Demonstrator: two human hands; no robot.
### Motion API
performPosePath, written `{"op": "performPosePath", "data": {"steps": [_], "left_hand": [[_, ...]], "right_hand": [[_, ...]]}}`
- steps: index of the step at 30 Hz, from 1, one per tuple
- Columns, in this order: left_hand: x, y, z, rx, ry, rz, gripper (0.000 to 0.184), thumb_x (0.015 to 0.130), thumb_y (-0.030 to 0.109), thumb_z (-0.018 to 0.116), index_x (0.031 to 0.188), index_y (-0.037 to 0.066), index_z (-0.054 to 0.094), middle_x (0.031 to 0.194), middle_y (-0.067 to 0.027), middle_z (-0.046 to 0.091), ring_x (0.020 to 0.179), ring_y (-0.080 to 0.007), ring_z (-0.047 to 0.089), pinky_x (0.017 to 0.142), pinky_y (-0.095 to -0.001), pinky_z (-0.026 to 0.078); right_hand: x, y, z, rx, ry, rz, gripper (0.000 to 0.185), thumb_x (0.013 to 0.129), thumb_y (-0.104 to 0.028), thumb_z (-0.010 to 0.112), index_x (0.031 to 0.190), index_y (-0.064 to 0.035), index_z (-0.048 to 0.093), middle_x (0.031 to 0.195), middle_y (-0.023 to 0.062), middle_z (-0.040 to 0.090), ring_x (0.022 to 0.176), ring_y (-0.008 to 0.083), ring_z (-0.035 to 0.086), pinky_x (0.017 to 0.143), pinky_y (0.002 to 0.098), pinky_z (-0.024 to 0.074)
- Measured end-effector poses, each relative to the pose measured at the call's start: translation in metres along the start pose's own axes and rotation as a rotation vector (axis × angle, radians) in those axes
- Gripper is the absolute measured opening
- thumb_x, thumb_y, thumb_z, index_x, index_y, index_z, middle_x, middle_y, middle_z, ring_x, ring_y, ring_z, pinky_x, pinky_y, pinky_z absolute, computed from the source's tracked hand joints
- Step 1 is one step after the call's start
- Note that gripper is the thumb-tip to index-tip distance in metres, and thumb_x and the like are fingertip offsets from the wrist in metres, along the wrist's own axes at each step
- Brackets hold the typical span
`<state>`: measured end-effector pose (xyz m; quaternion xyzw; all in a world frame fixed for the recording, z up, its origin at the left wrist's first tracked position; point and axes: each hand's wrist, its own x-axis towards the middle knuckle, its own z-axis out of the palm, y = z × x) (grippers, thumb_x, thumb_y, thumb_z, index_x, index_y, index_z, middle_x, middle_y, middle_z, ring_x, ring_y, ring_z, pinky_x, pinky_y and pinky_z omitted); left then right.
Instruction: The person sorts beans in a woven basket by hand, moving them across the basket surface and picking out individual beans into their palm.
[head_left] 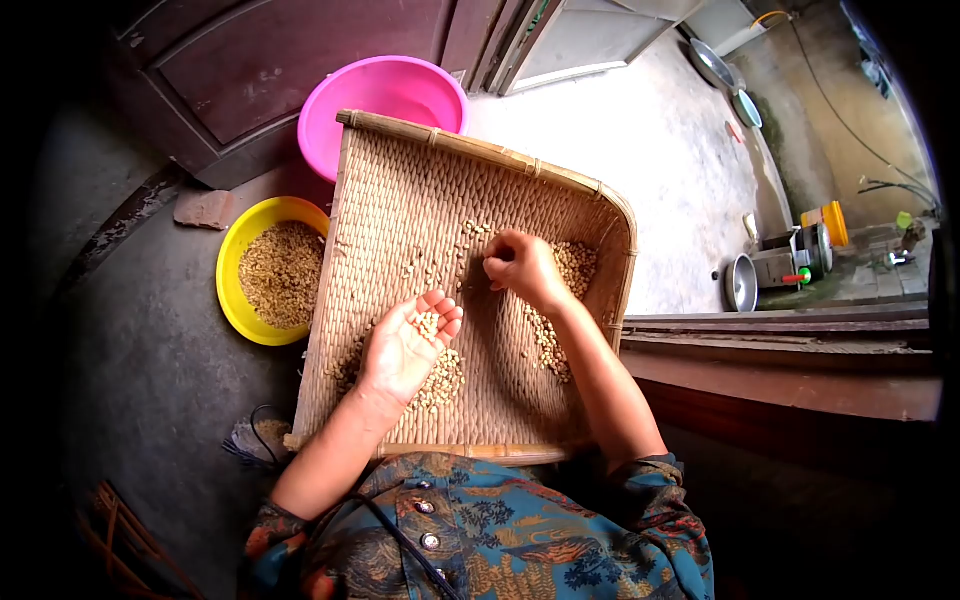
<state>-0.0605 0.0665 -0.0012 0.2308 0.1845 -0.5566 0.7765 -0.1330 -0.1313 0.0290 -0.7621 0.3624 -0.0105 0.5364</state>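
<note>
A woven bamboo tray [400, 190] lies across the lap, with light brown beans on it. My left hand [405, 350] is palm up, fingers curled around several beans [427, 324]. Below and beside it lies a pile of beans [440, 385] on the weave. My right hand [522, 268] is closed in a pinch over the middle of the tray; what its fingertips hold, if anything, is hidden. Loose beans [475, 230] lie just beyond it, and a larger heap [574, 265] rests at the tray's right side.
Left of the tray stands a yellow bowl [234, 300] of beans or grain. A pink basin [385, 85] is behind the tray, near a dark door [290, 60]. A brick [203, 210] lies at the left. Metal basins [741, 283] and a yellow container [828, 222] stand beyond the doorway.
</note>
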Motion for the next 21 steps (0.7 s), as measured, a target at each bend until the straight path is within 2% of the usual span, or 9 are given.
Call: {"op": "performPosePath", "data": {"steps": [1, 4, 5, 7, 8, 9, 12, 15, 21], "left_hand": [[0.000, -0.001, 0.000, -0.003, 0.005, -0.001, 0.025, 0.096, 0.017, 0.046, 0.109, -0.003, 0.054, 0.104, -0.0153, 0.059, 0.100, -0.0280, 0.057, 0.092, -0.0389, 0.048], [0.001, -0.002, -0.002, 0.006, -0.005, -0.021, 0.025, 0.096, 0.017, 0.046, 0.108, -0.003, 0.054, 0.104, -0.0151, 0.059, 0.101, -0.0276, 0.058, 0.091, -0.0385, 0.048], [0.002, -0.002, 0.000, 0.017, -0.007, -0.014, 0.025, 0.096, 0.018, 0.046, 0.109, -0.003, 0.054, 0.104, -0.0149, 0.059, 0.100, -0.0275, 0.057, 0.092, -0.0389, 0.048], [0.001, -0.003, 0.002, 0.040, -0.005, -0.008, 0.027, 0.096, 0.019, 0.045, 0.109, -0.003, 0.053, 0.104, -0.0146, 0.059, 0.100, -0.0272, 0.057, 0.092, -0.0395, 0.047], [0.001, -0.004, 0.002, 0.055, -0.016, -0.006, 0.027, 0.096, 0.020, 0.045, 0.109, -0.003, 0.053, 0.105, -0.0143, 0.060, 0.101, -0.0276, 0.057, 0.093, -0.0395, 0.046], [0.001, -0.005, 0.003, 0.055, -0.030, -0.013, 0.028, 0.096, 0.020, 0.045, 0.110, -0.003, 0.053, 0.105, -0.0145, 0.060, 0.102, -0.0276, 0.057, 0.093, -0.0395, 0.046], [0.000, -0.005, 0.006, 0.052, -0.072, -0.020, 0.030, 0.096, 0.020, 0.044, 0.112, -0.004, 0.053, 0.107, -0.0148, 0.060, 0.104, -0.0272, 0.057, 0.094, -0.0398, 0.046], [-0.001, -0.006, 0.007, 0.043, -0.123, -0.007, 0.031, 0.096, 0.019, 0.043, 0.112, -0.005, 0.055, 0.109, -0.0144, 0.060, 0.105, -0.0262, 0.057, 0.097, -0.0412, 0.045], [-0.002, -0.005, 0.008, -0.006, -0.182, 0.009, 0.032, 0.096, 0.018, 0.042, 0.114, -0.005, 0.057, 0.110, -0.0127, 0.060, 0.107, -0.0249, 0.057, 0.102, -0.0432, 0.043]], "right_hand": [[0.005, 0.016, -0.006, 0.389, -0.097, -0.039, 0.005, 0.087, -0.006, 0.061, 0.085, -0.0019, 0.061, 0.075, 0.0043, 0.062, 0.064, 0.0115, 0.059, 0.063, 0.0242, 0.0540], [-0.010, 0.009, -0.024, 1.024, -0.209, -0.016, 0.006, 0.089, -0.009, 0.063, 0.087, -0.0041, 0.060, 0.081, 0.0050, 0.061, 0.063, 0.0089, 0.057, 0.062, 0.0241, 0.0529], [-0.014, 0.017, -0.026, 1.201, -0.274, -0.086, 0.013, 0.092, -0.010, 0.057, 0.098, 0.0007, 0.060, 0.098, 0.0134, 0.063, 0.079, 0.0156, 0.063, 0.072, 0.0272, 0.0554], [-0.025, 0.002, -0.021, 1.378, -0.232, -0.014, 0.028, 0.096, -0.016, 0.050, 0.112, 0.0065, 0.057, 0.112, 0.0206, 0.061, 0.095, 0.0251, 0.064, 0.086, 0.0344, 0.0549], [-0.024, 0.007, -0.017, 1.483, -0.344, -0.038, 0.041, 0.099, -0.022, 0.042, 0.122, 0.0114, 0.050, 0.122, 0.0269, 0.055, 0.110, 0.0342, 0.059, 0.099, 0.0421, 0.0479], [-0.025, 0.003, -0.012, 1.573, -0.343, 0.004, 0.050, 0.100, -0.029, 0.040, 0.128, 0.0124, 0.044, 0.125, 0.0285, 0.052, 0.117, 0.0369, 0.053, 0.105, 0.0445, 0.0422], [-0.032, -0.008, -0.001, 1.789, -0.539, 0.046, 0.066, 0.099, -0.042, 0.043, 0.136, 0.0120, 0.032, 0.134, 0.0308, 0.042, 0.131, 0.0405, 0.038, 0.112, 0.0468, 0.0320], [-0.039, -0.017, 0.007, 1.806, -0.583, 0.037, 0.082, 0.093, -0.055, 0.046, 0.139, 0.0112, 0.029, 0.141, 0.0304, 0.035, 0.136, 0.0418, 0.029, 0.113, 0.0480, 0.0282], [-0.045, -0.020, 0.013, 1.810, -0.641, 0.042, 0.089, 0.089, -0.062, 0.045, 0.141, 0.0085, 0.028, 0.144, 0.0307, 0.030, 0.138, 0.0425, 0.026, 0.113, 0.0515, 0.0256]]}}
